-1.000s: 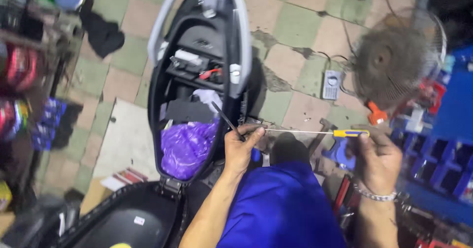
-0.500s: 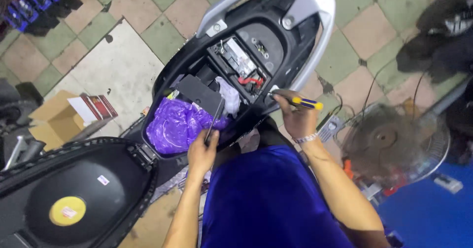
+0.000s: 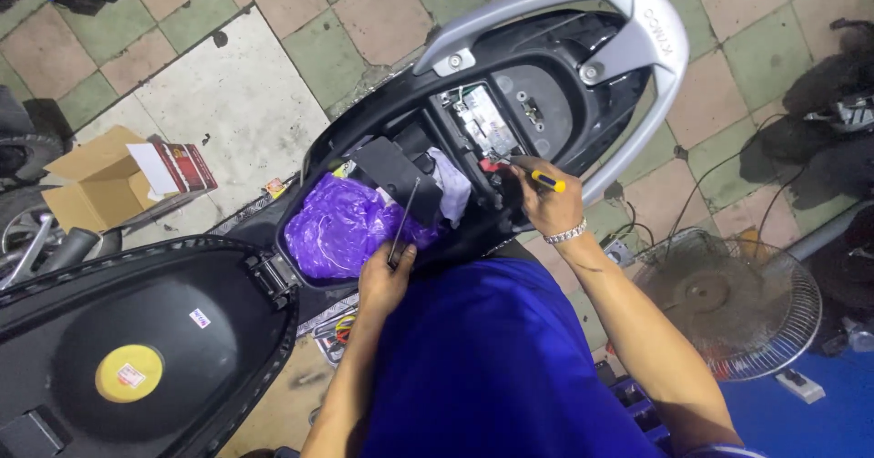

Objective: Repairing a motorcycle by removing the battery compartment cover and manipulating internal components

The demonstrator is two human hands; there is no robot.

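hands first, as i see them from the head camera: my right hand (image 3: 546, 205) is closed around a screwdriver (image 3: 535, 174) with a yellow and black handle, its tip aimed into the rear of the open under-seat compartment (image 3: 510, 130) of a scooter, close to a red-capped terminal (image 3: 490, 165) beside a battery (image 3: 482, 121). a metal bracelet (image 3: 566, 234) sits on that wrist. my left hand (image 3: 387, 280) is at the near edge of the compartment, fingers pinched shut on the lower end of a thin metal rod (image 3: 403, 217) that slants up across a black cover panel (image 3: 393, 174). i cannot tell what kind of tool the rod is.

just left of the rod a purple plastic bag (image 3: 341, 226) fills the front part of the storage tub, and a white cloth (image 3: 452, 189) lies bunched between the black panel and the battery area. the silver grab rail (image 3: 637, 39) curves around the tail of the scooter. the seat (image 3: 137, 349) is flipped open at lower left, its black underside showing a round yellow sticker (image 3: 129, 373).

on the tiled floor (image 3: 364, 12) an open cardboard box (image 3: 96, 185) lies to the left with a red booklet (image 3: 187, 167) on it. a dusty floor fan (image 3: 728, 308) lies at right, near my right forearm. my blue shirt (image 3: 492, 367) fills the bottom centre.
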